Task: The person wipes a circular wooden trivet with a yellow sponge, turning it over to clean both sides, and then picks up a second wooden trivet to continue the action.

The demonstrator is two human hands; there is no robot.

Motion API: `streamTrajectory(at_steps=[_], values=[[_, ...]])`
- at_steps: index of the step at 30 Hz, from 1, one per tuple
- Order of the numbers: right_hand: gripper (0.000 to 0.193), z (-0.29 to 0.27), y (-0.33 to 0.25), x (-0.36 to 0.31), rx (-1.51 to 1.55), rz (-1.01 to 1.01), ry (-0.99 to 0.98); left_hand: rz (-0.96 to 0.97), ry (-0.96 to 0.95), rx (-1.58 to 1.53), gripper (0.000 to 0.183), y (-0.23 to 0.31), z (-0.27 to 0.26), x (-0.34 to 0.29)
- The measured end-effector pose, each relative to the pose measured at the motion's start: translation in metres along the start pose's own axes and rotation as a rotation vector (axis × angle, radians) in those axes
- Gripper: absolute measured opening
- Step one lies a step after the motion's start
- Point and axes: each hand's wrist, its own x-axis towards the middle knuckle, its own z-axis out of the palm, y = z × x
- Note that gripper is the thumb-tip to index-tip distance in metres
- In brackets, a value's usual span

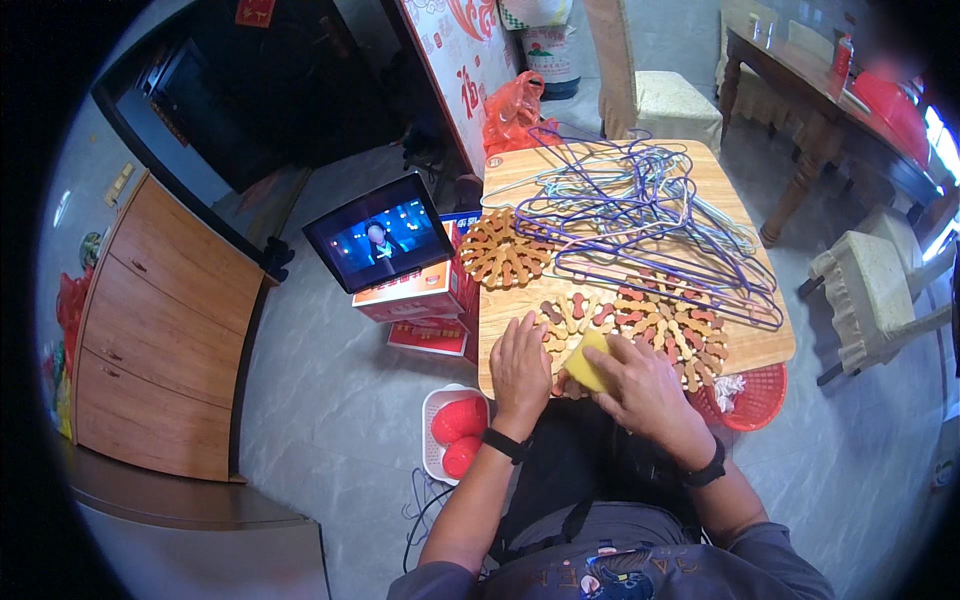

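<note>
Table of pale wood (765,350), seen from above, with a person's two bare hands at its near edge. The right hand (645,388) has its fingers closed around a yellow sponge (588,364), which sits over the near side of a round mat (574,312) made of small wooden pieces. The left hand (523,368) rests flat by that mat's left edge, fingers extended, with nothing visible in them; whether they touch the mat is unclear.

A second mat (683,338) lies just to the right, and a third, browner mat (503,250) lies farther back on the left. Behind them spreads a tangled heap of purple and pale hangers (655,190).

Work seems to be underway on the near mat, its near part hidden by hand and sponge. No clear sign shows which mats are finished; the other two are untouched at this moment. Left of the table, a lit tablet (380,240) stands on red boxes (425,290).
</note>
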Motion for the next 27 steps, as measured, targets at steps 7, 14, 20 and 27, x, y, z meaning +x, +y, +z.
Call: streamTrajectory(at_steps=[7,14,20,27], values=[[0.058,-0.012,-0.001,-0.013,0.109,-0.037,-0.07,-0.021,-0.035,-0.003,0.047,0.003,-0.007,0.003],[0.062,-0.011,0.003,-0.023,0.294,0.061,0.12,-0.067,-0.006,-0.177,0.045,0.003,-0.012,0.004],[0.067,-0.011,0.024,-0.031,0.356,0.172,0.239,0.125,-0.089,-0.245,0.042,0.038,-0.048,-0.012],[0.066,0.003,0.049,-0.026,0.466,0.205,0.267,0.231,-0.286,-0.15,0.084,0.06,-0.052,-0.032]])
